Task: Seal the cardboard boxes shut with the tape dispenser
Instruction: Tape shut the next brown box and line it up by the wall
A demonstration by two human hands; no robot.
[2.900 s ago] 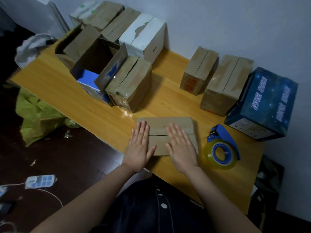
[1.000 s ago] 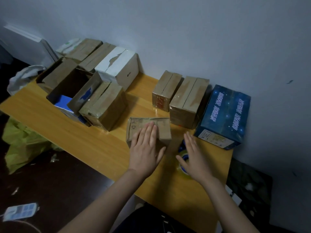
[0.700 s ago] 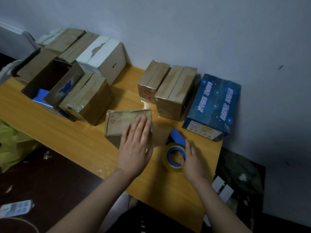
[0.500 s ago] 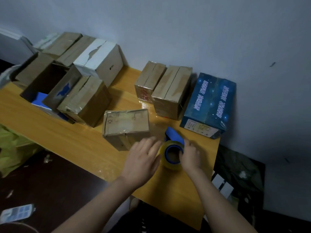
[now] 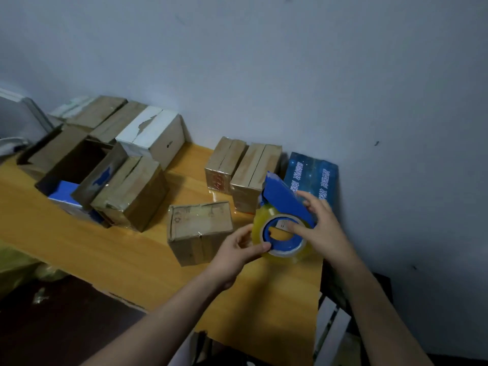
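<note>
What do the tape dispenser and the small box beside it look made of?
Tape dispenser: smooth matte blue, likely plastic; its roll looks glossy, yellowish clear film. Small box: dull brown cardboard, shiny strip on top, probably tape.

Plain room used as a makeshift packing spot, home or stockroom unclear, orange wooden table [image 5: 105, 254] against a bare pale wall [image 5: 264, 62], taped cardboard boxes [image 5: 132, 191] crowding its far side, yellow-green bag [image 5: 15, 262] on dark floor [image 5: 66, 326] at lower left of the frame
</note>
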